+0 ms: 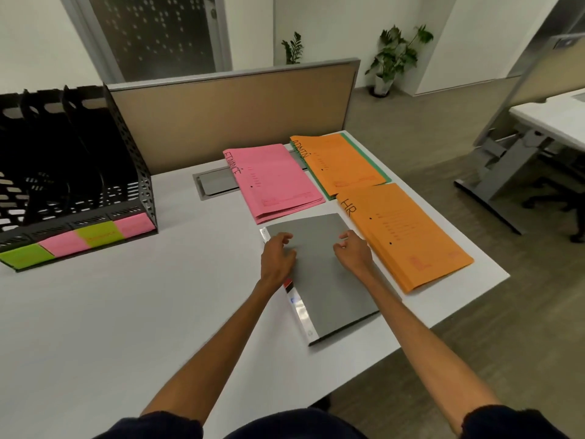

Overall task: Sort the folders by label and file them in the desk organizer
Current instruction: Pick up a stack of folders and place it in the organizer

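The gray folder (329,289) lies flat on the white counter (126,312), near its right edge, with the clear spine to the left. The left grip (278,256) and right grip (354,254) rest on the folder's far half, fingers loosely bent, fingertips on the cover, enclosing nothing. Just right lies the orange folder stack marked HR (411,239). At far left stands the black mesh desk organizer (126,172), with green and pink labels along its front. Farther off lie the pink FINANCE folder (275,182) and the orange ADMIN folder (343,163), the latter on a green folder (384,174).
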